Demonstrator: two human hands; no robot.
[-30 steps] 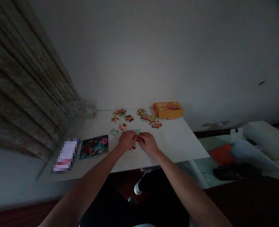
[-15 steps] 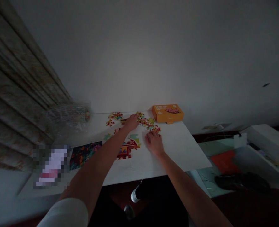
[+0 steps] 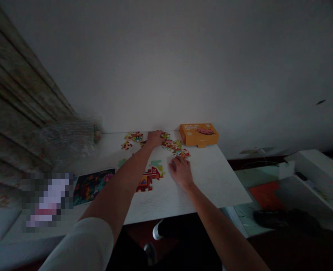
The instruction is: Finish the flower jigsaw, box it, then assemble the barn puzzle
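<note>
My left hand (image 3: 155, 138) reaches across to the far side of the table, at the left end of a spread of loose jigsaw pieces (image 3: 177, 147). Its fingers point down among the pieces, and whether they grip one is hidden. Nearer the front, my right hand (image 3: 181, 171) rests on the tabletop with bent fingers slightly apart, just below the loose pieces; no piece shows in it. Between my arms lies a partly joined puzzle (image 3: 148, 178) with a red barn, its left part covered by my left forearm. More pieces (image 3: 134, 136) lie left of my left hand.
An orange puzzle box (image 3: 199, 134) stands at the back right of the white table (image 3: 211, 180). A dark colourful picture sheet (image 3: 91, 185) lies at the left, beside a blurred-out item. A plastic-wrapped bundle (image 3: 70, 141) sits by the curtain. Right of the table stands a white open box (image 3: 315, 184).
My left hand has shifted slightly left and farther back along the pieces. The right hand stays by the loose pieces. The whole view has turned slightly.
</note>
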